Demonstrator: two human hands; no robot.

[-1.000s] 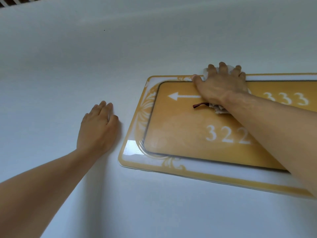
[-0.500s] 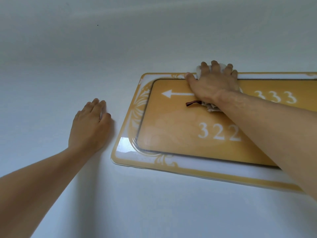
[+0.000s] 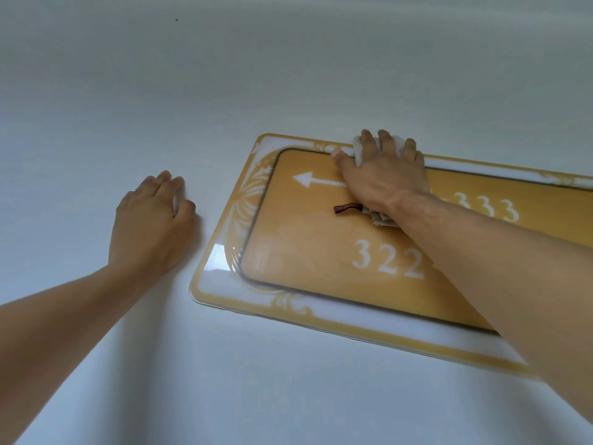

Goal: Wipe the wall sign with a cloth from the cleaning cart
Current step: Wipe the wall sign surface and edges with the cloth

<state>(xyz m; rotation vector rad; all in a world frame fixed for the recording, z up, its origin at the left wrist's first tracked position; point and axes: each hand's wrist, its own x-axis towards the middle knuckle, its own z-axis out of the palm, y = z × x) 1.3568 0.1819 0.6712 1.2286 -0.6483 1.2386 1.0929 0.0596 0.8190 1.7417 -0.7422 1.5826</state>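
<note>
A yellow wall sign [image 3: 308,248] with a white arrow and the numbers 322 and 333 hangs on the pale wall. My right hand [image 3: 383,176] presses a whitish cloth [image 3: 357,149] flat against the sign's upper edge, just right of the arrow. The cloth shows past the fingertips and below the wrist, where a small dark red tag [image 3: 346,208] sticks out. My left hand [image 3: 149,223] lies flat on the bare wall just left of the sign, holding nothing.
The pale wall [image 3: 224,75] fills the whole view around the sign. The sign's right end runs out of frame, partly covered by my right forearm.
The view has shifted a little, so the sign sits lower and tilted in frame. My right hand stays on the cloth at the sign's top edge; my left hand stays on the wall.
</note>
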